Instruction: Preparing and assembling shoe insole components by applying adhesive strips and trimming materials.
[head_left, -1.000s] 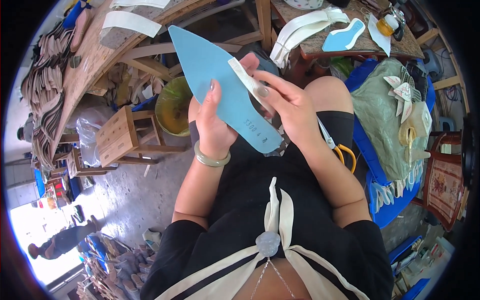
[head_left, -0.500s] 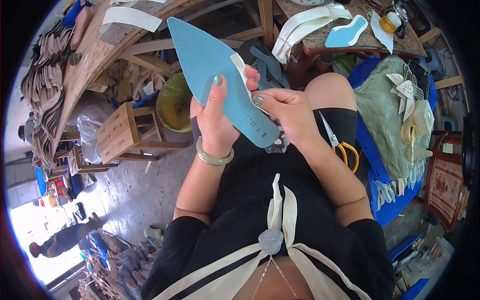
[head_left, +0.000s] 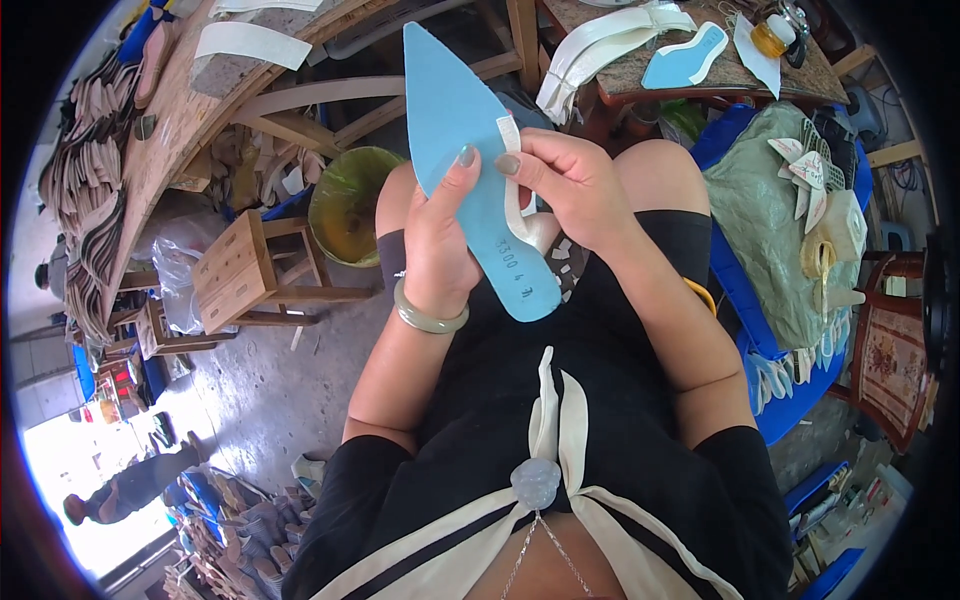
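Looking down from the head camera, we record our own black garment with cream ties and a grey round pendant (head_left: 536, 482) nearest, at 6 o'clock. Just beyond, over the lap at the centre of view, both hands work one piece. Our left hand (head_left: 438, 250), a pale green bangle (head_left: 428, 317) on its wrist, grips the blue pointed insole (head_left: 470, 160) from its left side; the fingers are closed along the edge, with the thumb pressed flat on the blue face. Our right hand (head_left: 570, 185) meets it from the 3 o'clock side; its fingers pinch a white strap (head_left: 516, 200) against the insole's right edge, and the strap curves down past the sole's midsection. The insole is held tilted, with the toe point toward 12 o'clock and the rounded heel toward us.

At 9 o'clock, on the concrete floor, stand a small wooden stool (head_left: 238, 270) and a green-lined bin (head_left: 347, 203), which sits just beside our left knee. At 3 o'clock, a grey-green sack (head_left: 770, 200) carrying white cut pieces rests on a blue crate (head_left: 745, 310). Farthest, at 1 o'clock, the tabletop (head_left: 690, 80) bears a second blue insole (head_left: 684, 56), white straps (head_left: 600, 45) and a small amber jar (head_left: 768, 38). At 10 o'clock, a long wooden bench (head_left: 170, 130) holds stacked soles.
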